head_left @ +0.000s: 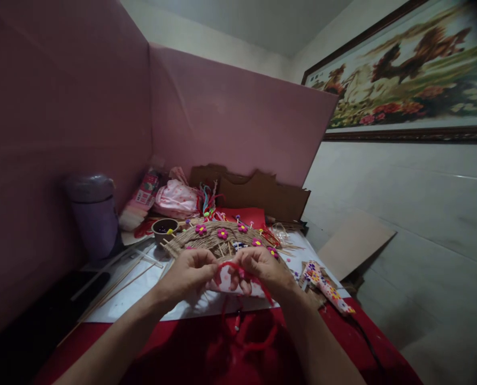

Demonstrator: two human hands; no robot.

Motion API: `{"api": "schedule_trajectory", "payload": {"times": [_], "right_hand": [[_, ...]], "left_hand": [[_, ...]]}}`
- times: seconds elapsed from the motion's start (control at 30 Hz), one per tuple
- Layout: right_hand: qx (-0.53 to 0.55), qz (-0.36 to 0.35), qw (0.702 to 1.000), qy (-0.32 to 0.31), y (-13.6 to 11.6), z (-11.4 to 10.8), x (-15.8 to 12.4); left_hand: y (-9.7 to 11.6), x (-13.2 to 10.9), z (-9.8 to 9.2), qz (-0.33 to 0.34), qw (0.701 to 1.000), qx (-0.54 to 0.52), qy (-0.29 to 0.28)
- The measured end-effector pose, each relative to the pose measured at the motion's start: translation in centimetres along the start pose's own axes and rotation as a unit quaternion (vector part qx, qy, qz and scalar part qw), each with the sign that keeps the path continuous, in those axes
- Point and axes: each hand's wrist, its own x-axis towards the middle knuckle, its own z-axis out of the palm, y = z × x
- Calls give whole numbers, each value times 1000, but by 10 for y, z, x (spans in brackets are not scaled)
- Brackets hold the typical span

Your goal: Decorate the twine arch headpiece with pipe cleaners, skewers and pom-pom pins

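Note:
My left hand pinches one part of a fuzzy red cord between thumb and fingers. Close beside it, my right hand has its fingers closed on the same cord, which arches between the two hands. Loose lengths of the cord dangle below toward the red cloth. Just behind my hands lies a woven twine piece with thin sticks poking out and magenta flowers with yellow centres on it. A pale pink patterned piece shows beneath my fingers; its lower part is partly hidden.
A dark-filled cup and purple tumbler stand at left, near long thin sticks. A flower-patterned glue gun lies at right on white paper over red cloth. Torn cardboard and pink panels stand behind.

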Motion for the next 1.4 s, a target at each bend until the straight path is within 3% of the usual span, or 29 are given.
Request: {"api": "schedule_trajectory", "payload": {"times": [0.17, 0.27, 0.43, 0.53, 0.63, 0.77, 1.07, 1.27, 1.4], "right_hand": [[-6, 75, 997, -7, 1, 0, -1], [27, 80, 996, -5, -1, -2, 0], [111, 78, 991, 3, -4, -3, 3], [120, 82, 989, -10, -2, -2, 4], [108, 94, 990, -15, 1, -2, 5], [76, 78, 994, 16, 3, 0, 6], [47, 32, 995, 81, 3, 4, 7], [36, 7, 993, 110, 5, 9, 9], [30, -18, 992, 122, 6, 12, 10]], "left_hand": [[0, -2, 1, 24, 999, -6, -21], [3, -4, 1, 119, 993, -4, 8], [4, -5, 0, 319, 937, 143, 12], [1, -3, 2, 384, 901, 203, 21], [-1, -2, 2, 408, 886, 217, 26], [-1, -2, 0, 384, 899, 213, 11], [3, -8, 5, 237, 955, 173, 30], [4, -6, 9, 122, 991, 40, 20], [3, -4, 11, 93, 995, 1, 37]]}}
